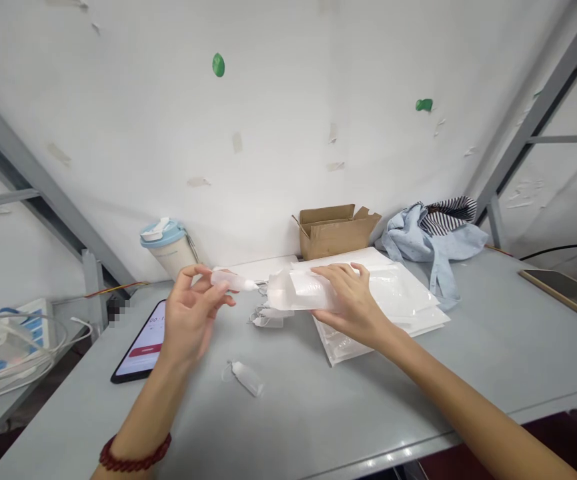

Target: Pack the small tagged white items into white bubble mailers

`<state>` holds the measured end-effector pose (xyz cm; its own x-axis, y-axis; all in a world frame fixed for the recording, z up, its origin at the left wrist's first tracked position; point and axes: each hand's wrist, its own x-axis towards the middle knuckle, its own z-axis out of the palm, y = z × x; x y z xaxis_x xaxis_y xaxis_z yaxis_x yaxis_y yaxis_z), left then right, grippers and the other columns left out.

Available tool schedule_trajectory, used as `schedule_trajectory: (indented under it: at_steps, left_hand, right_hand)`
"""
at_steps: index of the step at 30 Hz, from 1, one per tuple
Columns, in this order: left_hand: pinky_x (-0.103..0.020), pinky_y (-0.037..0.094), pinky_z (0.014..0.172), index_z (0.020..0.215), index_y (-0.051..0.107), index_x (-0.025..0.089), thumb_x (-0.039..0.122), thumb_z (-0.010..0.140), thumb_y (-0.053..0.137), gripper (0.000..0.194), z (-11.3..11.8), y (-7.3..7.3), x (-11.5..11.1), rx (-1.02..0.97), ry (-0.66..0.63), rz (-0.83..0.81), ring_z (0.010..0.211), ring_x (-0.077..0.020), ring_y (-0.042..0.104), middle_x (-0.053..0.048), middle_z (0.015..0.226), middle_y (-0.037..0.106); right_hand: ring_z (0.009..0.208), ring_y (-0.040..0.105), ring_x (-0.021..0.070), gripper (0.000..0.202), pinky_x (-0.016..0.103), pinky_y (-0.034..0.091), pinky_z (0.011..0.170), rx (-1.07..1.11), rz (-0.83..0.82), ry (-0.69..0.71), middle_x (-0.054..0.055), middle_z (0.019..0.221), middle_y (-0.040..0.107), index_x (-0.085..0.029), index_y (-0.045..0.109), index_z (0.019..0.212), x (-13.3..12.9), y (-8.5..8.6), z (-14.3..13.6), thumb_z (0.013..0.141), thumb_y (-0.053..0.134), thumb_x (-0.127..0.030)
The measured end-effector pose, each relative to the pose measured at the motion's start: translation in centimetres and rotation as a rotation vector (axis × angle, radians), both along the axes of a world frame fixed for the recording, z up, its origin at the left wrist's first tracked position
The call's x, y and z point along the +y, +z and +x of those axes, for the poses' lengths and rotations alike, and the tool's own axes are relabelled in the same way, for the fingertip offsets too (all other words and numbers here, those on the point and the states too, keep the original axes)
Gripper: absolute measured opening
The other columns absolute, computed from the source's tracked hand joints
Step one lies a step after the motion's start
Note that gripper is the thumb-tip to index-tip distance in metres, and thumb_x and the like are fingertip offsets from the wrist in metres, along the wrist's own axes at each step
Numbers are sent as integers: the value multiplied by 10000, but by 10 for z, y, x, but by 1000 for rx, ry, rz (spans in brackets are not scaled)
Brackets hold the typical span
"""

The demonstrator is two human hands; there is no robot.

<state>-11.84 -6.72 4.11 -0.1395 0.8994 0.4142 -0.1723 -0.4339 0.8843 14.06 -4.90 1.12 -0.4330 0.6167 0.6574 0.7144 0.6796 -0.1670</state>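
Observation:
My left hand (193, 307) pinches a small translucent squeeze bottle (232, 280) between thumb and fingers, its narrow tip pointing right. That tip is close to the mouth of a white bubble mailer (303, 291), which my right hand (351, 297) grips from the right with its fingers over the top. Whether the tip touches the mailer I cannot tell. Below the mailer's mouth lie several more small bottles with strings (268, 318). One single bottle (248, 378) with a thin loop rests nearer me on the grey table (318, 413).
More white bubble mailers (418, 293) are stacked under my right hand. At the back stand a lidded cup (168, 250) and an open cardboard box (338, 233), with blue cloth (413, 230) beside it. A phone (141, 347) lies left, near cables (23, 340); a flat dark panel (573, 293) lies right.

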Motion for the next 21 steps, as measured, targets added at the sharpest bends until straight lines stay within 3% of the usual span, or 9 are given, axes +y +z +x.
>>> schedule_trajectory:
  at_steps: [7,15,18,21]
  left_hand:
    - [-218,519,615,785,502,188,229,652,760,293,31,-20,2,83,172,-9,699,-114,600,15,756,627]
    - [-237,491,640,860,552,211,341,723,704,242,48,-34,-7,76,428,-89,650,-111,595,20,751,671]
    - [-286,480,776,858,636,217,375,793,620,171,54,-34,-14,272,420,-56,871,-166,611,-13,922,694]
    - [-327,402,924,738,701,220,409,885,453,344,53,-28,-15,448,380,-36,1095,-209,528,-20,1077,670]
  right_hand:
    - [1051,497,271,468,493,194,962,22,0,1,96,1160,582,-221,394,1215,0,-2,-2,787,571,-285]
    - [1035,507,266,450,486,187,966,51,62,-12,90,1138,593,-212,401,1199,-1,-3,-3,786,559,-290]
    - [1032,508,256,447,482,185,971,36,63,-25,82,1136,596,-206,402,1196,-1,-4,-3,785,559,-284]
    - [1024,512,254,444,484,186,972,14,45,-29,80,1130,600,-207,408,1190,0,-5,-3,779,561,-278]
